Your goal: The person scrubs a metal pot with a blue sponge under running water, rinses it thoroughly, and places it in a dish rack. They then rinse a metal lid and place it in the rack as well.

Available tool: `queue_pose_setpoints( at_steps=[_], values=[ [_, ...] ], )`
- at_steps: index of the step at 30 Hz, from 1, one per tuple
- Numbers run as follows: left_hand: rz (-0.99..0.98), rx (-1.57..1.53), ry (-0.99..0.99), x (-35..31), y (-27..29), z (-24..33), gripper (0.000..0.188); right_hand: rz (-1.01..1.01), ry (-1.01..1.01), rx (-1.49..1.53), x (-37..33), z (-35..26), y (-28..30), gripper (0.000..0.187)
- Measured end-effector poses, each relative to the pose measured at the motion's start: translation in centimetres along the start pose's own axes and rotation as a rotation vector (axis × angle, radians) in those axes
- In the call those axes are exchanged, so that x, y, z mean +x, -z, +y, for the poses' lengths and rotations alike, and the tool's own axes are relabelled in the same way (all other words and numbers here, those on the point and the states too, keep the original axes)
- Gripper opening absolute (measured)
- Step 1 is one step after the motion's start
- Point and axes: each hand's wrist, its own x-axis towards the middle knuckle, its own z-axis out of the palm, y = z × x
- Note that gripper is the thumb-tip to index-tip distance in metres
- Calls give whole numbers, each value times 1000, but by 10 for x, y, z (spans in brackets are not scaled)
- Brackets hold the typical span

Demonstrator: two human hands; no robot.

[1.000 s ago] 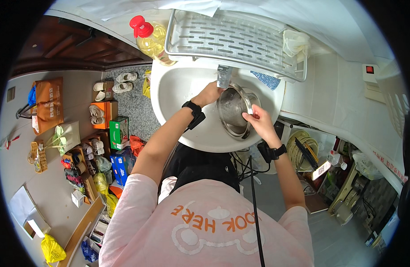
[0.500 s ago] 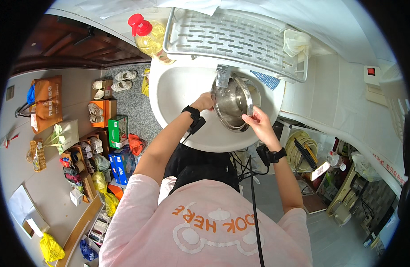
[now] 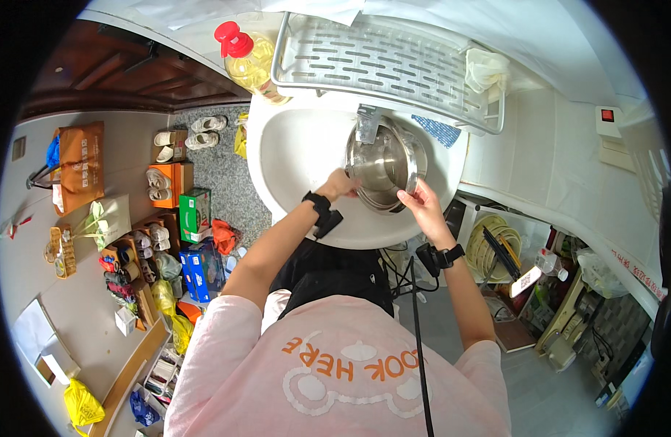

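Observation:
A shiny stainless steel bowl point(image 3: 385, 162) is held tilted in the white washbasin point(image 3: 292, 156), right beneath the metal tap point(image 3: 367, 124). My right hand point(image 3: 423, 202) pinches its near right rim between thumb and fingers. At the near left side of the bowl is my left hand point(image 3: 340, 183), its fingers curled at the rim and slightly blurred. The bowl's far edge is partly covered by the tap. Whether water is running I cannot make out.
Behind the basin stand a red-capped bottle of yellow liquid point(image 3: 252, 62) and a slotted grey rack point(image 3: 379, 62). A blue patterned cloth point(image 3: 437, 131) lies at the basin's back right. A black cable point(image 3: 417, 328) hangs in front of my shirt.
My left hand has slid toward me along the bowl's left side, to its near left rim. The bowl has turned slightly, while my right hand stays at about the same spot.

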Motion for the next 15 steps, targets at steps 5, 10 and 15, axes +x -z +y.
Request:
queue_pose_setpoints(
  at_steps=[5,10,15],
  values=[
    [-328,-338,137,-30,-31,-17,32,-3,-51,-63,9,5,-1,14],
    [-121,57,31,-17,20,-12,40,-20,-54,52,14,-1,7,18],
    [242,597,-335,7,65,27,40,-45,-152,7,22,-3,16,9]
  ],
)
